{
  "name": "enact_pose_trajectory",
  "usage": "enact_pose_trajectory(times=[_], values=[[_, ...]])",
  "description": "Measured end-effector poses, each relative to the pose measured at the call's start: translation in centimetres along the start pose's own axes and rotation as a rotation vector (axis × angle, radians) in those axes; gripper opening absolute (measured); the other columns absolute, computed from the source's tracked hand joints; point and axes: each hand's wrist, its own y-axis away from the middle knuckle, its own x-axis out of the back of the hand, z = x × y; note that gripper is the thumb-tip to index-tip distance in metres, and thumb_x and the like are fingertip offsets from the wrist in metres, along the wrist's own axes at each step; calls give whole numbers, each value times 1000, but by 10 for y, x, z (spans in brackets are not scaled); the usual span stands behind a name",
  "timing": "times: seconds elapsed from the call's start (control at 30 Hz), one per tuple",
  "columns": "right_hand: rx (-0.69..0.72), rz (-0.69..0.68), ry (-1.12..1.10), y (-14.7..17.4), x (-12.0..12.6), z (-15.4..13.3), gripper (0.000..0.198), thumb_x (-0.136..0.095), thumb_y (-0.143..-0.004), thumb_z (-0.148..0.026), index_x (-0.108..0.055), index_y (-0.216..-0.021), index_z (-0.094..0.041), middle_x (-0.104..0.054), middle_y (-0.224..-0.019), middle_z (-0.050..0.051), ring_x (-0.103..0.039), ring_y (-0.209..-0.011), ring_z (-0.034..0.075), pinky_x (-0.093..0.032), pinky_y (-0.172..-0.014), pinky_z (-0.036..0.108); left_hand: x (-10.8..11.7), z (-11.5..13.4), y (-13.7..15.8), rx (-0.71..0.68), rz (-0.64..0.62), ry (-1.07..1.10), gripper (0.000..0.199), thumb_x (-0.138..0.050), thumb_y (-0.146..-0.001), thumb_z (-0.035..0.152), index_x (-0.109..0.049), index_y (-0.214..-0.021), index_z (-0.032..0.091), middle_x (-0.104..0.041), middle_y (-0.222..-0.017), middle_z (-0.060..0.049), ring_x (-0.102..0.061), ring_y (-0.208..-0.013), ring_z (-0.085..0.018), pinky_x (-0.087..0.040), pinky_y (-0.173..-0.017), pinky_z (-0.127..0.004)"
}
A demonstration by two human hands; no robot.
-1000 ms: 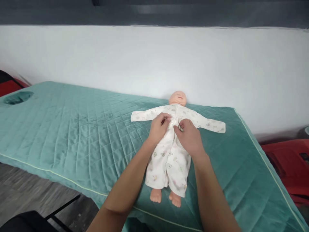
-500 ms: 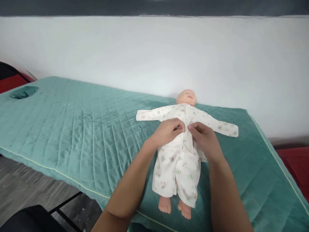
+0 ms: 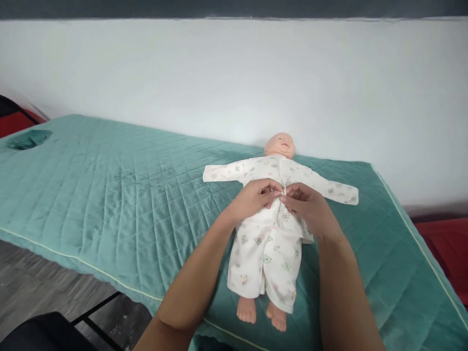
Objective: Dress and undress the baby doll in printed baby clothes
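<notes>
On the left, the teal quilted cover (image 3: 120, 195) runs bare along the bed to the middle, where a pink plastic baby doll (image 3: 280, 145) lies on its back, head towards the wall. Its white long-sleeved shirt (image 3: 261, 168) with small printed figures is on, as are the matching white printed trousers (image 3: 244, 263). Left to right, both sleeves are spread outward, their cuffs flat on the cover, and the two bare feet (image 3: 246, 309) show below the trouser legs. Above the hands the shirt's front edges appear to meet; below them the front looks loose, so that lower part seems left undone. Whether any fastener is closed cannot be told.

The person's left hand (image 3: 254, 199) has thumb and forefinger drawn nearly together, apparently pinching the shirt's front edge at mid-body. Just beside it, the right hand (image 3: 310, 207) is curled likewise, thumb and forefinger seemingly closed on the same edge, its fingertips almost meeting the left's. Anything small between them is hidden.
</notes>
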Motion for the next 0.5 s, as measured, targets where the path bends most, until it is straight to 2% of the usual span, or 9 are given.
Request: enact_pose_trajectory(times=[0.2,0.4,0.5], values=[[-16,-25,112,3,0,-5,30,-80,-72,-38,-66,-90,-19,-63,-79,0,-51,-63,11,-40,-57,25,-4,-4,-4,-6,69,146,19,-66,-86,34,-58,-90,18,-55,-70,4,-50,-55,-6,-35,-52,-21],[-56,-4,218,4,-5,-10,30,-78,-73,-37,-61,-92,-21,-61,-74,-3,-52,-63,11,-39,-58,24,-6,-2,-1,35,88,122,25,-67,-86,40,-54,-88,19,-53,-64,5,-47,-51,-5,-31,-45,-18],[-71,37,315,6,-9,-13,28,-76,-72,-35,-59,-90,-22,-58,-68,-5,-50,-60,11,-36,-56,24,-8,-2,0,14,98,103,23,-64,-88,39,-55,-92,19,-56,-69,5,-51,-54,-6,-35,-47,-18]])
